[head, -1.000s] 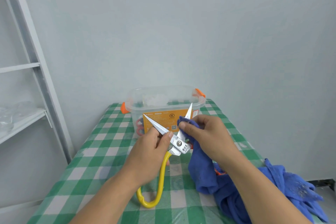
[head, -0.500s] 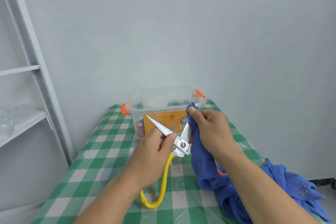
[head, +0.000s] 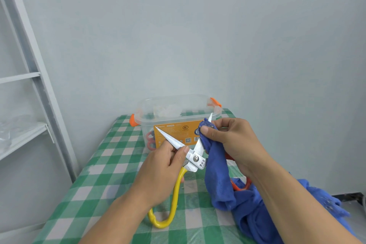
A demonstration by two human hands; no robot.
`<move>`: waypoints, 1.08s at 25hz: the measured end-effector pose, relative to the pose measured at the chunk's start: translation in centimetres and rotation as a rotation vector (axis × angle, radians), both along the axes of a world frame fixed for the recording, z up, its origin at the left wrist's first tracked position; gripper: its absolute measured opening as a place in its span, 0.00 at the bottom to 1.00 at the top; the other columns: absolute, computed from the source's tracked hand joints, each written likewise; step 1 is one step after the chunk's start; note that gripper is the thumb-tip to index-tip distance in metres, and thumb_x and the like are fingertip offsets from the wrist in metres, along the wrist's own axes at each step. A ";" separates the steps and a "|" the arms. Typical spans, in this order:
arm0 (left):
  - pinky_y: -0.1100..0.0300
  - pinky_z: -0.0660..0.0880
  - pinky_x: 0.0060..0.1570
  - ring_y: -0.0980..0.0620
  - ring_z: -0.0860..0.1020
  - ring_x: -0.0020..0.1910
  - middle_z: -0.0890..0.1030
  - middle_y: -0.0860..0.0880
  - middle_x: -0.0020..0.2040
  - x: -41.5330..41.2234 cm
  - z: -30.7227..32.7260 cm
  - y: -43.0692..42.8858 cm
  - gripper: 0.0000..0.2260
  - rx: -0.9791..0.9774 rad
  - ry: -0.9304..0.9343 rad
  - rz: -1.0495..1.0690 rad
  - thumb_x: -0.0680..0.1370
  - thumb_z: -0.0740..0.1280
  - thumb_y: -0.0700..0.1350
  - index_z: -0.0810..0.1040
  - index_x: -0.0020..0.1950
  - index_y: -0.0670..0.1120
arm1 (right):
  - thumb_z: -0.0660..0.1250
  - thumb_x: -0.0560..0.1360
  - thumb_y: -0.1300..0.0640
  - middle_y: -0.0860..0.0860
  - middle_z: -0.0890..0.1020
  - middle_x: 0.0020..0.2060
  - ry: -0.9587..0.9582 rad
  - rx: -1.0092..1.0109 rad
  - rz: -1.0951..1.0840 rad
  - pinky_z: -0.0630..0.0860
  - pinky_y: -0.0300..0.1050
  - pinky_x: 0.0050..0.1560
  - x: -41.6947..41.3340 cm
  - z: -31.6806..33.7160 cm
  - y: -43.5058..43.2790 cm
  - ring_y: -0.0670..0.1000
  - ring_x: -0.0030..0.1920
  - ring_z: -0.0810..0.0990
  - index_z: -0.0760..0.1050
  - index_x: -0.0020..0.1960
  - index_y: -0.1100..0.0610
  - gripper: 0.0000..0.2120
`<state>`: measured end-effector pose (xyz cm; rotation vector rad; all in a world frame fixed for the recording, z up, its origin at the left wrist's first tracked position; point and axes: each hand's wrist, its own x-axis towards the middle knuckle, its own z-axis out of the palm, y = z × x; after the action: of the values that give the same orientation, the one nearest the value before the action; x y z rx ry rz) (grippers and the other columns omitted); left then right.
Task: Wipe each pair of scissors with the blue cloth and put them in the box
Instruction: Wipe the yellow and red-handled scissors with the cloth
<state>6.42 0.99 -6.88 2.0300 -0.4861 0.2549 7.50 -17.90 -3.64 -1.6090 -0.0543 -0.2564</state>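
My left hand grips the yellow-handled scissors near the pivot, blades spread wide apart above the table. My right hand pinches the blue cloth around the right blade near its tip; only the very point of that blade pokes out above the cloth. The cloth hangs down to a heap on the table at the right. Behind the hands stands the clear plastic box with orange latches and an orange label; red scissor handles show through its wall.
An orange-handled pair of scissors lies partly under the cloth below my right wrist. The table wears a green-and-white checked cover. A white metal shelf frame stands at the left, close to the table's edge. A wall is right behind the box.
My right hand slid the cloth up the right blade from near the pivot toward the tip. My left hand keeps its grip and has barely moved.
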 end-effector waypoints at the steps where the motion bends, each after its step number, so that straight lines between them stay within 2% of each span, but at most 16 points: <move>1: 0.51 0.78 0.38 0.52 0.82 0.30 0.81 0.58 0.32 0.0 0.0 0.0 0.10 0.006 -0.007 0.003 0.83 0.62 0.50 0.75 0.47 0.46 | 0.75 0.74 0.55 0.58 0.81 0.30 -0.008 -0.002 -0.023 0.74 0.44 0.32 0.0 0.1 0.2 0.54 0.30 0.78 0.77 0.36 0.62 0.14; 4: 0.51 0.78 0.37 0.53 0.81 0.30 0.80 0.58 0.30 -0.2 0.0 -0.4 0.09 0.009 -0.023 0.005 0.83 0.62 0.49 0.75 0.46 0.46 | 0.69 0.79 0.47 0.59 0.72 0.30 -0.059 -0.023 -0.111 0.69 0.48 0.35 0.4 -0.1 0.6 0.55 0.31 0.72 0.70 0.40 0.74 0.28; 7: 0.49 0.77 0.38 0.52 0.81 0.30 0.80 0.57 0.30 -0.3 -0.1 -0.5 0.09 0.008 -0.031 0.010 0.83 0.62 0.49 0.75 0.45 0.46 | 0.66 0.80 0.42 0.57 0.72 0.33 -0.083 -0.012 -0.132 0.67 0.49 0.37 0.9 -0.2 0.8 0.54 0.34 0.69 0.70 0.42 0.76 0.33; 10: 0.49 0.78 0.38 0.52 0.82 0.30 0.81 0.56 0.32 -0.3 -0.2 -0.3 0.10 -0.007 -0.004 0.007 0.83 0.62 0.50 0.75 0.46 0.46 | 0.68 0.79 0.46 0.59 0.74 0.32 -0.053 0.065 -0.064 0.70 0.45 0.34 0.8 -0.4 0.2 0.54 0.31 0.72 0.73 0.43 0.74 0.28; 14: 0.52 0.79 0.37 0.51 0.81 0.30 0.80 0.59 0.31 -0.3 0.0 -0.4 0.09 -0.021 0.022 0.005 0.83 0.62 0.49 0.74 0.45 0.47 | 0.72 0.77 0.59 0.57 0.80 0.32 0.017 0.088 0.082 0.75 0.41 0.30 0.0 -0.3 -0.7 0.51 0.29 0.77 0.81 0.39 0.62 0.10; 16: 0.52 0.79 0.37 0.51 0.81 0.30 0.80 0.58 0.31 -0.3 0.0 -0.4 0.09 -0.023 0.019 0.004 0.83 0.62 0.49 0.74 0.45 0.47 | 0.72 0.76 0.60 0.57 0.80 0.32 0.020 0.079 0.082 0.75 0.42 0.31 0.0 -0.3 -0.7 0.52 0.29 0.77 0.81 0.38 0.60 0.09; 19: 0.48 0.78 0.38 0.50 0.82 0.30 0.82 0.56 0.33 -0.2 -0.1 -0.3 0.09 -0.010 -0.005 0.009 0.83 0.62 0.50 0.75 0.47 0.46 | 0.69 0.79 0.55 0.58 0.75 0.30 -0.006 0.030 0.016 0.71 0.43 0.32 0.0 -0.4 -0.1 0.52 0.29 0.73 0.76 0.39 0.68 0.17; 21: 0.44 0.78 0.40 0.49 0.82 0.31 0.82 0.53 0.33 -0.3 -0.2 -0.3 0.10 -0.006 -0.022 0.011 0.83 0.62 0.51 0.75 0.46 0.47 | 0.66 0.81 0.49 0.57 0.72 0.27 -0.030 0.009 -0.073 0.69 0.43 0.32 0.1 -0.1 0.4 0.52 0.28 0.71 0.73 0.36 0.66 0.23; 23: 0.41 0.77 0.40 0.47 0.81 0.33 0.81 0.51 0.32 -0.4 -0.2 -0.4 0.12 -0.001 -0.044 0.020 0.83 0.62 0.53 0.75 0.44 0.48 | 0.64 0.81 0.45 0.60 0.75 0.27 -0.041 0.023 -0.122 0.72 0.44 0.34 0.2 0.2 0.8 0.52 0.29 0.74 0.73 0.34 0.65 0.27; 26: 0.42 0.77 0.40 0.49 0.81 0.33 0.81 0.53 0.32 -0.3 -0.3 -0.4 0.11 0.004 -0.035 0.019 0.82 0.62 0.52 0.76 0.45 0.48 | 0.62 0.81 0.40 0.68 0.81 0.36 -0.045 0.038 -0.134 0.76 0.48 0.39 0.4 0.1 1.0 0.55 0.33 0.78 0.76 0.44 0.74 0.33; 27: 0.44 0.78 0.40 0.50 0.82 0.32 0.81 0.54 0.32 -0.3 -0.3 -0.3 0.11 0.003 -0.023 0.018 0.82 0.62 0.52 0.76 0.46 0.47 | 0.62 0.81 0.39 0.69 0.79 0.35 -0.057 0.047 -0.141 0.75 0.48 0.38 0.4 -0.1 1.0 0.55 0.33 0.77 0.75 0.46 0.75 0.34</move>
<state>6.12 0.65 -7.17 2.0375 -0.4827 0.2886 7.93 -16.91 -3.75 -1.5606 0.0217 -0.4098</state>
